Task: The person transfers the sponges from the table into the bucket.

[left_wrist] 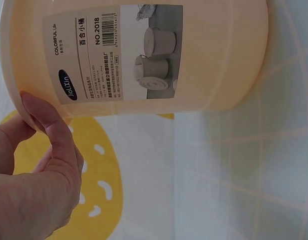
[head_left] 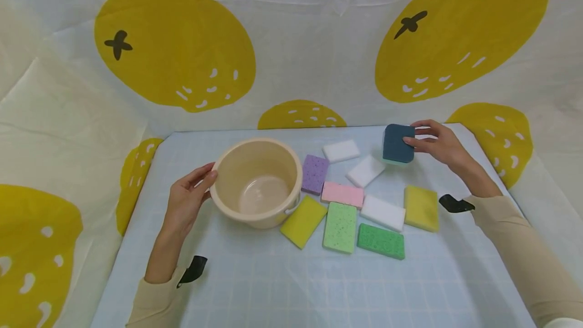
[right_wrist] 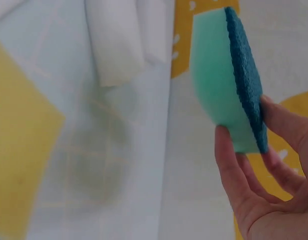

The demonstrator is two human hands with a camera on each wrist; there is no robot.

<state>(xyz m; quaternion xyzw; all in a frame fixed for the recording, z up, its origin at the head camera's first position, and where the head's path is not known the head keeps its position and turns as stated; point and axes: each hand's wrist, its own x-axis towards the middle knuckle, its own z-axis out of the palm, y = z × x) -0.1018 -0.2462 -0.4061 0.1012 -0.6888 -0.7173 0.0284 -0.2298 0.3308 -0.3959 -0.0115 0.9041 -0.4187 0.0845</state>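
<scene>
Big yellow shapes point(head_left: 177, 49) are on the pale cloth point(head_left: 314, 39) behind the bench point(head_left: 273, 287), and the bench has a light blue top with thin lines. From the head, you can see 2 hands with tan sleeves point(head_left: 524, 247). The left hand point(head_left: 184, 201) pinches the rim of a cream bucket point(head_left: 255, 220), which stands upright on the bench. The right hand point(head_left: 439, 146) holds up a blue and green sponge point(head_left: 398, 143) near the far right part of the bench. To the right of the bucket lie 9 more pieces. A purple sponge point(head_left: 315, 173) and a yellow sponge point(head_left: 303, 222) are just beside it. Next come a pink sponge point(head_left: 342, 195), a light green sponge point(head_left: 339, 228) and a dark green sponge point(head_left: 381, 241). Another yellow sponge point(head_left: 421, 209) lies farther right, and 3 white blocks point(head_left: 383, 213) lie near the others.

From the left wrist, the bucket's side shows up close. It has a label point(left_wrist: 113, 52) with words and a picture of little buckets. The fingers are bent and squeeze the rim.

From the right wrist, the blue and green sponge is up in the air. Fingers grip it from its smooth green side and its rough blue side. A blurry yellow sponge lies at the left
</scene>
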